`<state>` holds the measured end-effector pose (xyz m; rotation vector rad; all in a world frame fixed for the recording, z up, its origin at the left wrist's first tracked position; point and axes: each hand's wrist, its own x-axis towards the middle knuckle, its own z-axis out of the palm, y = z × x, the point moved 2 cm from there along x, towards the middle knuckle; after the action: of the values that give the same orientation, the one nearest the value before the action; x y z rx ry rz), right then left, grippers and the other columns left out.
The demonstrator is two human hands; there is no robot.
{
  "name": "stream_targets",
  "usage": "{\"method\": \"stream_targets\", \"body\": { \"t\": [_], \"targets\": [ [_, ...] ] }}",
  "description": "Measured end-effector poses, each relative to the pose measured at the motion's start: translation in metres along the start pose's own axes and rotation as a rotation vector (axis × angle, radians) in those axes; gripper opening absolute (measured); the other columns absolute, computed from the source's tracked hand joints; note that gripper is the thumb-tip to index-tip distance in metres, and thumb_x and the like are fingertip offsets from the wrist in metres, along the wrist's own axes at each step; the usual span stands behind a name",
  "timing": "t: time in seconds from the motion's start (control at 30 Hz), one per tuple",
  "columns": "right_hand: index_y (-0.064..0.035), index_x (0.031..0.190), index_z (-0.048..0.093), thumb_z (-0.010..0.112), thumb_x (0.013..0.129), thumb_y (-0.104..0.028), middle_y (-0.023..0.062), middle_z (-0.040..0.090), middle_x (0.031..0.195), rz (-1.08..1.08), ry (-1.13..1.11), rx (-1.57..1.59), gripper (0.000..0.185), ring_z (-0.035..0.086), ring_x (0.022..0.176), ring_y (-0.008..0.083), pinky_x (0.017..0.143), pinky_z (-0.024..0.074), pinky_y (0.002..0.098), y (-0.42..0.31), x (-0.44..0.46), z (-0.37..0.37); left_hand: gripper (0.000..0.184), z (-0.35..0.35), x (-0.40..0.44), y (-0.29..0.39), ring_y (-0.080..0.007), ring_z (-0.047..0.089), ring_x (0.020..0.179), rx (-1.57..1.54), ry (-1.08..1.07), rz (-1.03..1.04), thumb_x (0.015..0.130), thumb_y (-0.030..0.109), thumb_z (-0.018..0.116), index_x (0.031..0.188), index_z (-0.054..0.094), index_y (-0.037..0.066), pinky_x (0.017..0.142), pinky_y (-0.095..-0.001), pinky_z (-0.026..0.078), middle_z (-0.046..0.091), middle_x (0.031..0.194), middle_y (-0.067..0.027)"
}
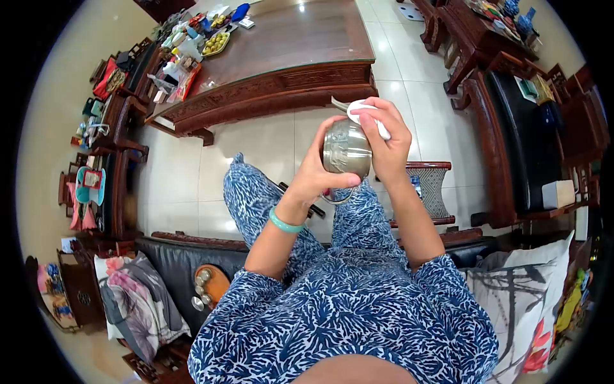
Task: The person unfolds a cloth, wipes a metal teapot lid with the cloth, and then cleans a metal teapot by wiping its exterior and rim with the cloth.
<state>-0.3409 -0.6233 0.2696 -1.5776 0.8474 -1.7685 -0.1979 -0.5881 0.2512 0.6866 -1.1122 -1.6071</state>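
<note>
Metal teapot (345,148) sits above the lap, its round belly cupped by the left hand (320,166); the right hand (388,133) pinches a white pad (356,112) beside the spout (338,103). It should handle as rigid, smooth, slightly slippery and fairly weighty, best held round the belly. Its contents cannot be seen. Farther out, a wooden tray (220,282) bears small metal cups (204,275); a dish (223,49) holds yellow fruit (213,44).

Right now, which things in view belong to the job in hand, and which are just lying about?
Seemingly in the job:
metal pot, in the left hand
white pad, in the right hand
perhaps the small metal pieces on the orange tray

Apparently just lying about:
yellow fruit on the table
floral cushion
white box
</note>
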Motion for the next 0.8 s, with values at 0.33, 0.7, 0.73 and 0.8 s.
{"method": "stream_targets", "body": {
  "t": [0.33,0.7,0.73,0.8],
  "targets": [
    [-0.0039,0.091,0.07,0.067,0.081,-0.007,0.0116,0.062,0.097,-0.169,-0.049,-0.04,0.011,0.061,0.088,0.0251,0.077,0.0489,0.0329,-0.006,0.011,0.039,0.097,-0.035,0.006,0.04,-0.0194,0.053,0.111,0.052,-0.032,-0.025,0.058,0.004,0.087,0.138,0.033,0.006,0.093,-0.0317,0.047,0.051,0.123,-0.0096],
    [-0.0023,0.095,0.07,0.063,0.085,-0.005,0.0103,0.06,0.099,0.012,-0.108,0.112,0.012,0.059,0.092,0.0187,0.08,0.0468,0.0293,0.016,0.032,0.061,0.097,-0.058,0.013,0.049,-0.0176,0.051,0.113,0.105,-0.047,-0.024,0.055,0.001,0.084,0.137,0.033,0.007,0.096,-0.0324,0.044,0.051,0.122,-0.0081],
    [-0.0036,0.096,0.07,0.064,0.084,-0.004,0.01,0.06,0.099,-0.011,-0.094,0.069,0.013,0.058,0.092,0.0192,0.081,0.0467,0.0294,0.015,0.029,0.065,0.096,-0.06,0.012,0.048,-0.0177,0.051,0.114,0.043,-0.025,-0.021,0.056,0.002,0.083,0.138,0.032,0.007,0.097,-0.0321,0.043,0.051,0.123,-0.0079],
    [-0.0049,0.097,0.071,0.064,0.084,-0.004,0.0097,0.06,0.099,-0.051,-0.083,0.029,0.015,0.058,0.092,0.0197,0.081,0.0467,0.0294,0.012,0.024,0.071,0.095,-0.062,0.011,0.055,-0.0182,0.05,0.115,-0.002,0.009,0.02,0.059,0.006,0.083,0.138,0.031,0.006,0.099,-0.0316,0.041,0.051,0.123,-0.0078]
  ]
}}
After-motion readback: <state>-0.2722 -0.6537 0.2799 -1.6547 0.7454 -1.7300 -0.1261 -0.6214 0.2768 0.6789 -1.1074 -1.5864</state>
